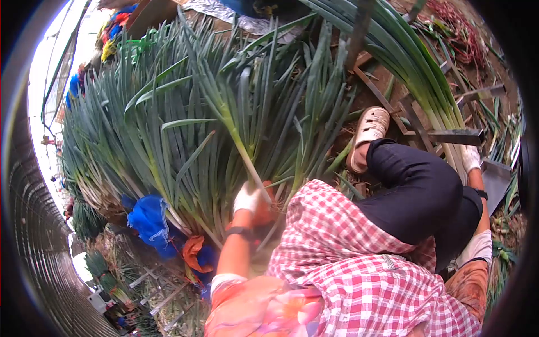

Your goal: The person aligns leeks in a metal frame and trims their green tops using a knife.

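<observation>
Tall green onions (168,140) with long dark leaves stand packed together in a big pile in front of me and to the left. My left hand (247,199), in a white glove, is closed round the pale lower stem of a single green onion (238,143), which leans out above the pile. Far to the right, my right hand (471,158), also gloved, is closed round the white stems of a bunch of green onions (435,101). That bunch lies across a metal frame (449,136), its leaves arching up and left; my fingers are partly hidden behind the stems.
A blue cloth or bag (149,220) and an orange strip (194,254) lie at the pile's lower left. My bent leg (418,191) and a beige shoe (370,129) are between the pile and the metal frame. Reddish plant scraps (463,33) cover ground at the upper right.
</observation>
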Demonstrator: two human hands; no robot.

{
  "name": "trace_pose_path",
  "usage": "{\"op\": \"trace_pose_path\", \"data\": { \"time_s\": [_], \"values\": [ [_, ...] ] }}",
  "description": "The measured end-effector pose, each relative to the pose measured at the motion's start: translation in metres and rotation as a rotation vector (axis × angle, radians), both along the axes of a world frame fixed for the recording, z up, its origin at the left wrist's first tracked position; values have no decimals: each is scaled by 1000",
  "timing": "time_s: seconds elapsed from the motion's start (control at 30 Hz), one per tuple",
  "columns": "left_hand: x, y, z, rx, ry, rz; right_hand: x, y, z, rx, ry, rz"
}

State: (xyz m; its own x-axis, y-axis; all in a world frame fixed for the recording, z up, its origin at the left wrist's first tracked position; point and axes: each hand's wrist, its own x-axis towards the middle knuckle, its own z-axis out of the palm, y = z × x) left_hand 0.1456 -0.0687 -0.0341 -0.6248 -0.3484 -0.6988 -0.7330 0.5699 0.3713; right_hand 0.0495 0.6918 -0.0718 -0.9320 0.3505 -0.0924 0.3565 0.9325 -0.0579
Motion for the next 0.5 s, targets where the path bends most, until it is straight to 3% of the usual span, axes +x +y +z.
{"op": "trace_pose_path", "data": {
  "time_s": [0.07,0.1,0.2,0.23,0.27,0.33,0.4,0.47,0.5],
  "values": [
    [0,-19,-65,-73,198,128,-1,6,13,-72,0,-24],
    [-15,-12,-65,-35,237,273,1,2,27,-128,0,-39],
    [-52,-14,-64,-124,113,353,10,-1,55,-341,10,-80],
    [-57,-25,-75,-188,95,240,11,-2,66,-354,-1,63],
    [-62,-33,-86,-179,107,234,11,-17,91,-653,-110,-278],
    [-72,-41,-92,10,114,200,15,-28,112,-765,12,-357],
    [-81,-30,-85,-9,184,181,10,-32,142,-878,-64,-257],
    [-94,-4,-67,-236,70,64,8,-38,153,-960,78,-136],
    [-102,10,-51,-318,-15,50,8,-75,190,-885,37,-106]
  ]
}}
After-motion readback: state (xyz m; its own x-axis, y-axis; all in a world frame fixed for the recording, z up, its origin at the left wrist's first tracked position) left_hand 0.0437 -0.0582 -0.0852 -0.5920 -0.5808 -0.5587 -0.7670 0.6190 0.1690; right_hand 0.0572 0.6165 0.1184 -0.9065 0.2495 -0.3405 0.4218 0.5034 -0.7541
